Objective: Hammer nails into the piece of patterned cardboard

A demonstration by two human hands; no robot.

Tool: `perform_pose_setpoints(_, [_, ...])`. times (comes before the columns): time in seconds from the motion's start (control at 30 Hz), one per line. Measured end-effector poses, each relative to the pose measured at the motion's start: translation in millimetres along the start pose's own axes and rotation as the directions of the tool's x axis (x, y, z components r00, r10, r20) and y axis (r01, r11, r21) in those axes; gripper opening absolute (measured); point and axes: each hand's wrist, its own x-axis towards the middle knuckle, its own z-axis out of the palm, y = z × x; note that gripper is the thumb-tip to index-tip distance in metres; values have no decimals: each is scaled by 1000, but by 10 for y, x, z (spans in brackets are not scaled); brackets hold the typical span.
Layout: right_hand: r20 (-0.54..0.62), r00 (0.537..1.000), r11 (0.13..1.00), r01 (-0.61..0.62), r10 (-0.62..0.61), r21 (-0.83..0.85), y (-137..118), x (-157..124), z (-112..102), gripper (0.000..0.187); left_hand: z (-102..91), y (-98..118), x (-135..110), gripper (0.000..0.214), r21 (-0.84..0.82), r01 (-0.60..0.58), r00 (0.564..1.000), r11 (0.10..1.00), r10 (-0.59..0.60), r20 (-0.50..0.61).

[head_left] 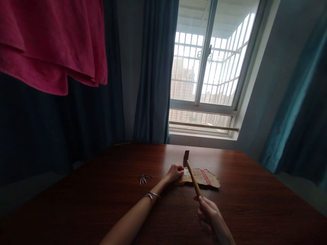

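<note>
My right hand [209, 215] is wrapped round the wooden handle of a hammer [193, 178]. The hammer's dark metal head is raised, close to my left hand [175, 172]. That left hand rests at the left end of a flat piece of cardboard [213, 180] covered in small dark dots, with a red printed band across it. Thumb and fingers are pinched together there; what they hold is too small to make out. Under the cardboard's left end a bit of orange-yellow material shows. Left of my left hand, several nails [143, 177] lie in a loose pile.
Everything lies on a dark reddish-brown wooden table [102, 204]. Behind it are a barred window [204, 68] and blue curtains [155, 68]. A pink cloth [58, 44] hangs at the upper left. A thin stick-like thing [122, 143] lies at the table's far left edge.
</note>
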Motion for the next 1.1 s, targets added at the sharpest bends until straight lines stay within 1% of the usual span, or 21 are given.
perform_pose_setpoints(0.17, [1, 999, 999, 38, -38, 8, -16, -5, 16, 51, -19, 29, -9, 14, -10, 6, 1000, 1000, -6, 2])
perform_pose_setpoints(0.37, [-14, 1000, 1000, -10, 10, -16, -48, 10, 33, 53, -8, 36, -6, 13, 6, 13, 1000, 1000, -13, -2])
perform_pose_setpoints(0.47, [5, 1000, 1000, -1, 2, -18, -51, 1, 38, 51, -3, 36, -1, 13, 3, 9, 1000, 1000, -9, 0])
perform_pose_setpoints(0.57, [15, 1000, 999, 26, -26, -25, -17, 8, 21, 52, -4, 34, -2, 13, -3, 14, 1000, 1000, -14, 2])
perform_pose_setpoints(0.73, [18, 1000, 999, 8, -7, -49, 84, 64, -42, 54, 3, 16, -5, 13, -23, 14, 1000, 1000, -14, 6])
perform_pose_setpoints(0.87, [-3, 1000, 1000, 4, -4, -12, 109, 70, -40, 53, 10, 13, 0, 15, -19, 33, 999, 999, -32, 10])
perform_pose_setpoints(0.97, [3, 1000, 999, 18, -18, 34, 92, 54, -15, 49, 7, 6, 5, 15, 1, 53, 998, 999, -53, 14])
perform_pose_setpoints(1.1, [-7, 1000, 998, 21, -21, 59, 50, 48, -7, 50, -28, -29, 1, 18, -30, 19, 999, 999, -18, 35])
